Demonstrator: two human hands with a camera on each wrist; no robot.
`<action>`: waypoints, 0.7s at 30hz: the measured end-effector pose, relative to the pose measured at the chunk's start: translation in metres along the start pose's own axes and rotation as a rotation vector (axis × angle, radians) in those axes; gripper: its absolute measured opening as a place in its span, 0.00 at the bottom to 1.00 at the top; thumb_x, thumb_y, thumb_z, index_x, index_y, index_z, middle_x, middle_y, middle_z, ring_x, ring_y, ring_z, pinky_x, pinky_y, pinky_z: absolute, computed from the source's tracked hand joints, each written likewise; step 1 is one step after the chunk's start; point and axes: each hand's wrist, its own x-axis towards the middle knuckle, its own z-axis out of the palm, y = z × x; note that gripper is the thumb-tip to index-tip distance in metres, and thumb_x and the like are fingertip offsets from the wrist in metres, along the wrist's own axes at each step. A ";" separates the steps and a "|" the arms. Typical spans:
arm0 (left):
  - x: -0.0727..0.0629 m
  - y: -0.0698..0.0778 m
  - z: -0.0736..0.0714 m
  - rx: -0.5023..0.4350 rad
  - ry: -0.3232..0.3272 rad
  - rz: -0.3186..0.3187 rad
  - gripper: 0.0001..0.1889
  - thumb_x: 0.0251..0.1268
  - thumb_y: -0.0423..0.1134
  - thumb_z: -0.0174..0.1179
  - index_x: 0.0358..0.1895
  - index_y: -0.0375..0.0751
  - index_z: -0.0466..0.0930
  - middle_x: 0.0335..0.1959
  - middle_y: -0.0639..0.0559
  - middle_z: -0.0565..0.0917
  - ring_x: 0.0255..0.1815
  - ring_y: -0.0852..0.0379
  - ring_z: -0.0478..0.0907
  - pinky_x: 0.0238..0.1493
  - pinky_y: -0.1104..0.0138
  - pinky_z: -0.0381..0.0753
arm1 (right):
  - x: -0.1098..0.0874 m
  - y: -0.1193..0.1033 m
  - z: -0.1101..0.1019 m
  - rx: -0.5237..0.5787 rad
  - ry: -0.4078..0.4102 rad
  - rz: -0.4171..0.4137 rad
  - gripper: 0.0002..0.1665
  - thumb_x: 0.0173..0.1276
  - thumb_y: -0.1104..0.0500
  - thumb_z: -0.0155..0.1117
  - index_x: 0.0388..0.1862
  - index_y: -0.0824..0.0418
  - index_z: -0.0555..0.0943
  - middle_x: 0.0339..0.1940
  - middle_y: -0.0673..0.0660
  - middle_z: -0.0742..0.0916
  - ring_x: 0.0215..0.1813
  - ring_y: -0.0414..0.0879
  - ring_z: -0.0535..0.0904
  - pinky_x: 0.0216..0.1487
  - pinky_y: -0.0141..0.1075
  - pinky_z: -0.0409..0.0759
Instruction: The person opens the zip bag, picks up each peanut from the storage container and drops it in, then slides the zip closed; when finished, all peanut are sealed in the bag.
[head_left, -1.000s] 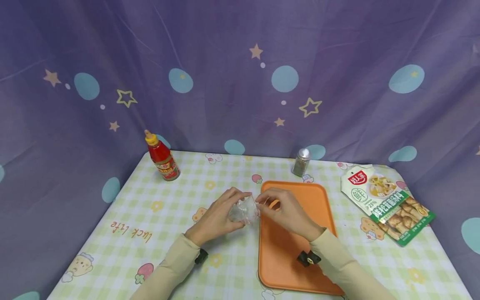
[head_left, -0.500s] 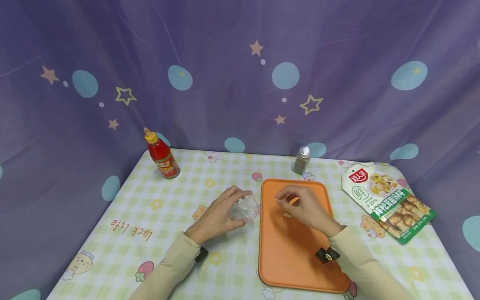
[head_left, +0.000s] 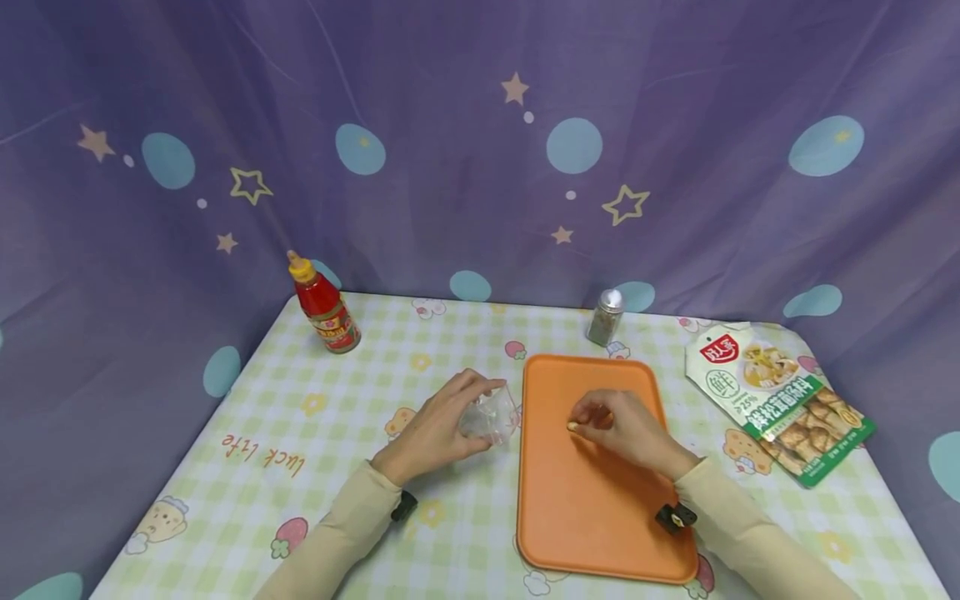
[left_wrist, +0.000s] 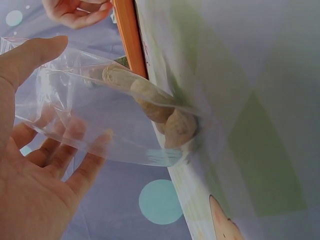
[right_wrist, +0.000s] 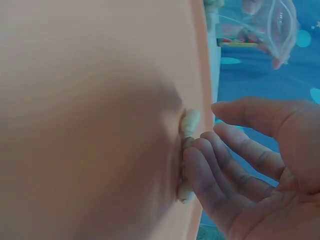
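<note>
My left hand [head_left: 442,429] holds a clear zip bag [head_left: 489,417] upright by its sides, left of the orange tray [head_left: 555,533]. Thumb and fingers lie on opposite sides of the bag [left_wrist: 85,105]. Several tan, peanut-like pieces [left_wrist: 177,127] sit at its bottom. Over the tray, my right hand [head_left: 622,425] has its fingertips at a small pale peanut [head_left: 572,426]. In the right wrist view, thumb and fingers stand apart beside pale peanuts [right_wrist: 190,121] on the tray. The fingers partly hide these peanuts.
A red sauce bottle [head_left: 326,312] with a yellow cap stands at the back left. Behind the tray is a glass spice shaker [head_left: 604,318]. A green and white food pouch [head_left: 780,404] lies at the right. The checked tablecloth [head_left: 360,392] covers the table.
My right hand has moved right from the bag's mouth, then down to the peanuts on the tray. My left hand stays in place with the bag.
</note>
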 end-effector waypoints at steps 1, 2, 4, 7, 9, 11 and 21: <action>0.000 0.000 0.000 0.000 0.000 0.002 0.42 0.53 0.40 0.79 0.74 0.53 0.73 0.56 0.61 0.76 0.52 0.63 0.73 0.54 0.62 0.82 | 0.000 0.001 0.001 -0.004 -0.001 -0.004 0.05 0.64 0.64 0.77 0.37 0.57 0.89 0.31 0.48 0.89 0.34 0.36 0.84 0.37 0.34 0.86; 0.000 0.000 -0.001 -0.001 0.001 0.002 0.42 0.53 0.40 0.79 0.74 0.53 0.73 0.56 0.61 0.76 0.52 0.63 0.73 0.54 0.62 0.82 | -0.001 0.001 0.001 -0.010 -0.001 -0.007 0.05 0.63 0.64 0.77 0.37 0.57 0.89 0.30 0.48 0.89 0.33 0.35 0.83 0.37 0.34 0.85; 0.001 0.001 -0.001 -0.001 0.003 0.003 0.42 0.53 0.39 0.79 0.74 0.53 0.73 0.56 0.61 0.76 0.52 0.63 0.73 0.54 0.63 0.82 | -0.001 0.002 0.003 -0.021 -0.003 -0.013 0.05 0.63 0.65 0.77 0.37 0.58 0.89 0.30 0.48 0.89 0.32 0.34 0.82 0.36 0.34 0.85; 0.001 0.001 -0.002 -0.001 0.004 0.002 0.42 0.52 0.39 0.79 0.74 0.53 0.73 0.56 0.61 0.76 0.52 0.63 0.73 0.54 0.63 0.82 | -0.002 0.001 0.005 -0.033 -0.015 -0.013 0.06 0.62 0.66 0.77 0.36 0.58 0.88 0.29 0.48 0.89 0.31 0.33 0.81 0.35 0.33 0.84; 0.001 0.002 -0.002 -0.002 0.004 0.000 0.42 0.52 0.39 0.79 0.74 0.53 0.73 0.56 0.61 0.77 0.51 0.63 0.73 0.54 0.63 0.82 | -0.002 0.001 0.006 -0.042 -0.023 -0.006 0.06 0.62 0.66 0.77 0.36 0.57 0.88 0.29 0.48 0.89 0.31 0.33 0.81 0.35 0.33 0.83; 0.001 0.002 -0.003 -0.005 0.005 -0.001 0.41 0.53 0.39 0.79 0.74 0.52 0.73 0.56 0.61 0.77 0.51 0.63 0.73 0.54 0.63 0.82 | -0.002 0.000 0.007 -0.047 -0.031 -0.003 0.06 0.63 0.66 0.76 0.36 0.57 0.88 0.29 0.48 0.89 0.31 0.33 0.80 0.35 0.32 0.83; 0.000 0.000 -0.001 -0.010 0.006 -0.007 0.41 0.53 0.39 0.79 0.73 0.51 0.74 0.56 0.60 0.77 0.51 0.63 0.73 0.53 0.63 0.82 | -0.003 -0.003 0.015 -0.068 -0.069 -0.007 0.05 0.65 0.65 0.75 0.35 0.55 0.88 0.28 0.46 0.87 0.31 0.32 0.79 0.36 0.29 0.81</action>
